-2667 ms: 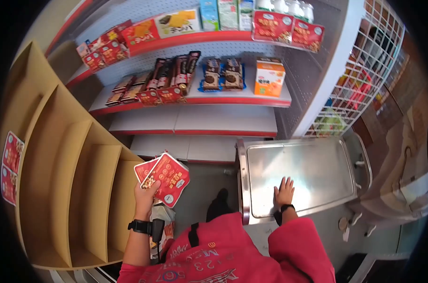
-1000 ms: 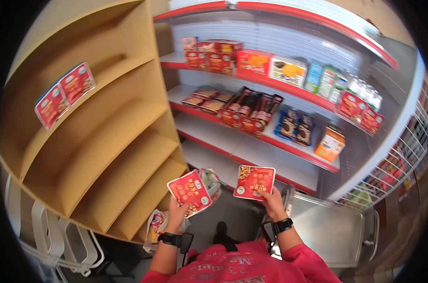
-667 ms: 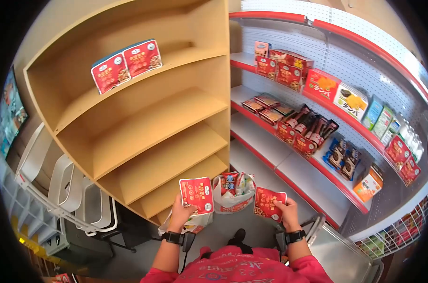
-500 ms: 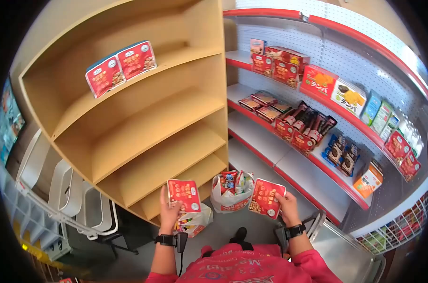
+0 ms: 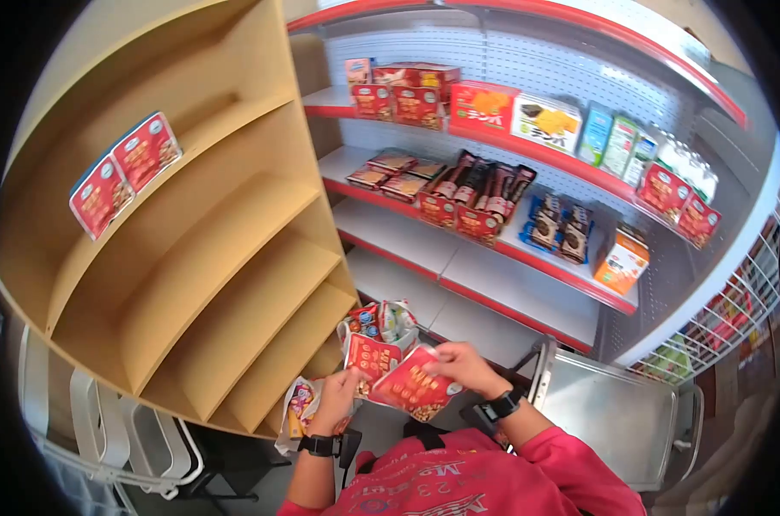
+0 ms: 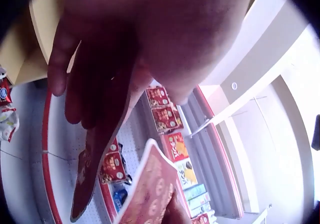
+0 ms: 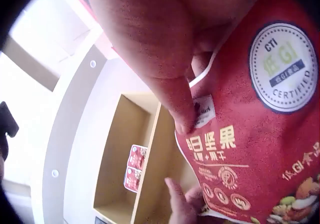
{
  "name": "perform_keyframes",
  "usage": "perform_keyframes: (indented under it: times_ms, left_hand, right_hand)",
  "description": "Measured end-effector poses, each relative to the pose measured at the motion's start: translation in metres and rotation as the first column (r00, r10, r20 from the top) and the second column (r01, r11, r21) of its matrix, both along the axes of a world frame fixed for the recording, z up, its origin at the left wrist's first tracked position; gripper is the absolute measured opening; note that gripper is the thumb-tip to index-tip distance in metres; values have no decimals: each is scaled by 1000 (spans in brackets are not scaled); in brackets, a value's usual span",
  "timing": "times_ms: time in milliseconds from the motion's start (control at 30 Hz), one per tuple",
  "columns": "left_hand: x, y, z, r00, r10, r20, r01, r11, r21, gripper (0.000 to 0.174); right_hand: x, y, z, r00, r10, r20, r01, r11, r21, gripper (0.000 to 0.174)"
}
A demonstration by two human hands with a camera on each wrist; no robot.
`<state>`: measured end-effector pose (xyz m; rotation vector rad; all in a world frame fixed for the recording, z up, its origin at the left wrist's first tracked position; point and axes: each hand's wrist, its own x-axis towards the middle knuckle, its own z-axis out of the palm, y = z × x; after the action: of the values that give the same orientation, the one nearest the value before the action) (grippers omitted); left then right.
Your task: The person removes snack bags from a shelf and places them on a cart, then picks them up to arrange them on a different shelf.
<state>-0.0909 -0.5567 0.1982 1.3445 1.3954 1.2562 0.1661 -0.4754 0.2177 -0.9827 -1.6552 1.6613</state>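
Low in the middle of the head view, my left hand (image 5: 336, 401) grips a red packet of mixed nuts (image 5: 373, 353), thumb on its printed face. My right hand (image 5: 471, 368) pinches a second red nut packet (image 5: 414, 383) by its edge; this one overlaps the first. Filling much of the right wrist view is the right packet's front (image 7: 225, 139), with a round white badge, yellow lettering and nuts pictured at the bottom. The left wrist view has the left packet (image 6: 107, 144) nearly edge-on beneath the fingers, beside the right packet (image 6: 150, 186).
Two red packets (image 5: 125, 175) stand joined on the wooden shelf unit (image 5: 226, 249) at left. The red-edged store shelf (image 5: 458, 258) bears snack boxes, bars and bottles. Bags of snacks (image 5: 397, 320) sit on the floor behind the hands. A metal cart (image 5: 609, 413) stands right.
At first my left hand held both packets while the right rested on the cart. Later each hand held one apart; now they have come together, packets overlapping. The head view swung left, then partly back right.
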Motion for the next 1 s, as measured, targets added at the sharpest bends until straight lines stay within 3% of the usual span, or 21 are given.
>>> perform_keyframes:
  times_ms: [67,133,167,233,267,300,333,367,467,700,733,800,900,1000]
  left_hand:
    - [18,5,5,995,-96,-41,97,995,12,27]
    - [38,-3,31,940,-261,-222,235,962,-137,28]
    - [37,2,7,969,-217,-115,195,965,-176,30]
    - [40,9,13,979,-136,-149,128,990,-64,28]
    - [40,13,17,991,-82,-110,83,997,3,26]
    - [42,16,27,1000,-10,-15,9,999,-33,25]
    - [49,18,41,978,61,200,-58,998,-24,24]
    - [45,21,47,993,52,106,-57,997,42,23]
    - [51,26,48,948,62,312,-86,994,63,24]
    - [61,29,39,909,68,411,-99,994,54,26]
    - [58,29,33,931,53,361,-81,995,64,25]
    - [51,31,31,951,17,309,-49,994,96,25]
    - [42,28,30,969,13,245,-27,998,56,24]
    - [39,31,18,950,87,300,-79,996,-39,23]
  right_hand:
    - [-6,-10,8,996,85,-29,-83,995,48,15]
    - [-6,-9,6,998,59,-30,-59,998,-26,15]
    - [-5,-9,8,994,17,-110,-23,999,-46,16]
    - [-3,-7,12,970,-41,-238,18,995,-100,16]
    - [2,-14,41,989,-117,-90,108,989,-99,18]
    - [6,-6,32,984,-126,-125,123,992,-34,21]
    - [14,-2,27,977,-161,-141,150,985,-86,18]
    - [21,-1,28,969,-158,-190,137,984,-116,19]
    - [25,-5,34,947,-183,-263,147,978,-148,19]
    - [8,-18,45,909,-175,-378,137,983,-126,27]
    - [11,-18,45,937,-132,-322,102,989,-109,34]
    - [15,-11,22,989,29,-144,-15,995,96,35]
    - [7,-15,8,989,83,-123,-79,996,36,34]
    - [-1,-11,2,988,131,-85,-135,990,-40,38]
